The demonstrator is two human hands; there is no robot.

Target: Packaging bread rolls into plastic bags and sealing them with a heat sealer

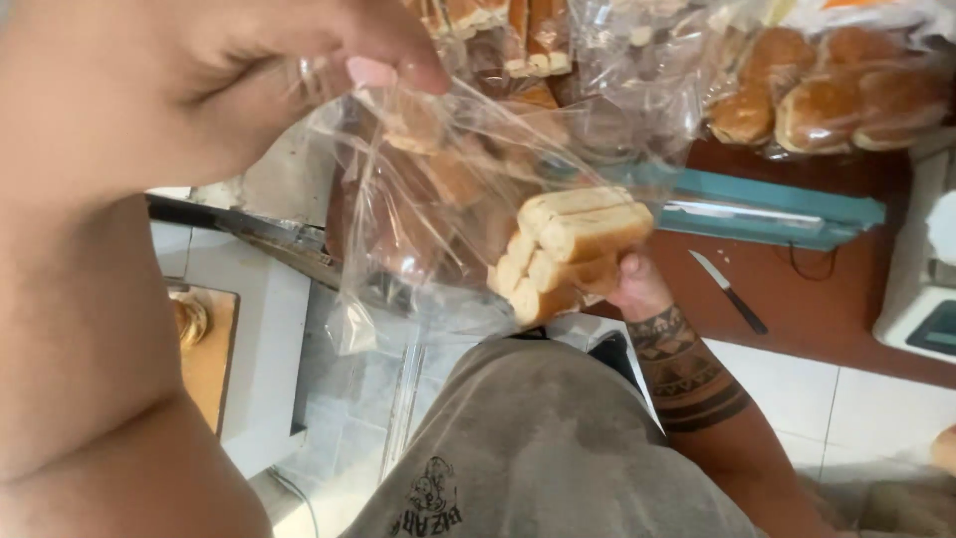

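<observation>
1. Left hand (299, 60): raised high and close to the camera, forearm filling the left of the view. Fingers and thumb pinched together on the upper edge of a clear plastic bag (448, 199), holding its mouth up.
2. Plastic bag: hangs open below the left hand, slack and crumpled, above the person's lap.
3. Right hand (637, 284): lower, wrist bent, tattooed forearm rising from bottom right. Fingers clamped on a stack of bread sticks (568, 254); the fingers themselves are mostly hidden behind the bread.
4. Bread sticks: several pale, oblong pieces bunched together, ends pointing at the bag's opening, touching the plastic at its mouth.
5. Counter (827, 309): reddish-brown, to the right. A knife (727, 291) lies on it, well apart from both hands.
6. Bagged buns (827, 95): top right, in clear wrapping.
7. Grey shorts (538, 438): below the hands.
</observation>
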